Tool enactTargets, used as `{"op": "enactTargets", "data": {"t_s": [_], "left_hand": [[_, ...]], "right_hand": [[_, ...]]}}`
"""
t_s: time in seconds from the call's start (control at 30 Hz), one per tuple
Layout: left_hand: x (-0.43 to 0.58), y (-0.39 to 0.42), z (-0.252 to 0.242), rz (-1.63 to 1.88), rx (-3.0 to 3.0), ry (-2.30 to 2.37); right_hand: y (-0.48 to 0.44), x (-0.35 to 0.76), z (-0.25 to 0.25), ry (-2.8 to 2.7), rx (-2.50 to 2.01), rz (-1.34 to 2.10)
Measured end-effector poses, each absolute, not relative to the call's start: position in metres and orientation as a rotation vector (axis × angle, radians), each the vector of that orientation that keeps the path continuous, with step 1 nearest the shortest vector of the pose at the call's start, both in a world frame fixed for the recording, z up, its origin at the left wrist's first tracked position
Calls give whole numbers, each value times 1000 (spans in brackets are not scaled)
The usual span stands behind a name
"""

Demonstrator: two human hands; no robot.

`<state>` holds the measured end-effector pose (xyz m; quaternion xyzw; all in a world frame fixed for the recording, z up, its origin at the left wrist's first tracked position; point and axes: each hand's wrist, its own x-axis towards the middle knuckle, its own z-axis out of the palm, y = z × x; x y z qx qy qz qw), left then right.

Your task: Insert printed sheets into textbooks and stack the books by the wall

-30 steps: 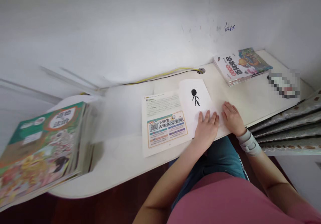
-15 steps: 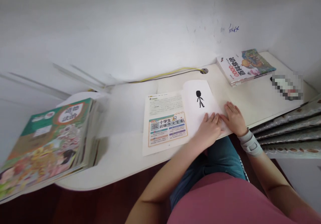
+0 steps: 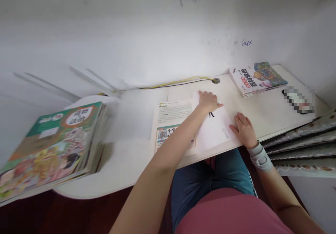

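An open booklet [image 3: 170, 117] lies on the white desk [image 3: 131, 164], its left page printed with text and a coloured box. A folded white page [image 3: 214, 130] with a black figure drawing lies over its right side. My left hand [image 3: 208, 101] rests flat on the far end of this white page, fingers stretched out, covering most of the figure. My right hand [image 3: 243, 128], with a grey wrist brace [image 3: 259, 155], lies flat on the page's near right edge, fingers apart. Neither hand holds anything.
A tall stack of colourful books [image 3: 52, 143] sits at the desk's left end. A smaller pile of books [image 3: 257, 78] lies at the far right. A yellow cable [image 3: 178, 82] runs along the wall to a desk hole. Patterned fabric [image 3: 301, 139] lies at right.
My left hand slid from the near edge of the white page up to its far end, over the figure drawing. My right hand stayed near the page's right edge.
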<state>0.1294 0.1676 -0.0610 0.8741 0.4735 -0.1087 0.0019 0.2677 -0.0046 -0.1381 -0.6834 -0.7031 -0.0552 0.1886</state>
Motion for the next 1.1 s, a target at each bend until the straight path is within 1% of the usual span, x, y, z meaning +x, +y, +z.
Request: {"op": "enactTargets", "data": {"t_s": [0.23,0.43,0.53,0.63,0.77,0.9,1.1], "left_hand": [[124,167,-63,-324,2745,1437],[123,167,-70,-191,2777,1314],[123,164,-66,-157,2787,1297],[114,149,-55,-181,2808,1334],[90,104,-48,-292,2817,1303],[77,72,-62,-312,2810,1204],[85,74,-79,-298,2790,1143]], "right_hand": [[-5,267,-135,-1981,-1917,-149],[-6,268,-136,-1992,-1914,-134],[-6,267,-136,-1989,-1927,-138],[-6,267,-135,-1987,-1940,-158],[-7,265,-135,-1988,-1933,-176],[-8,264,-134,-1999,-1930,-169],[-5,277,-121,-2138,-1982,-130]]}}
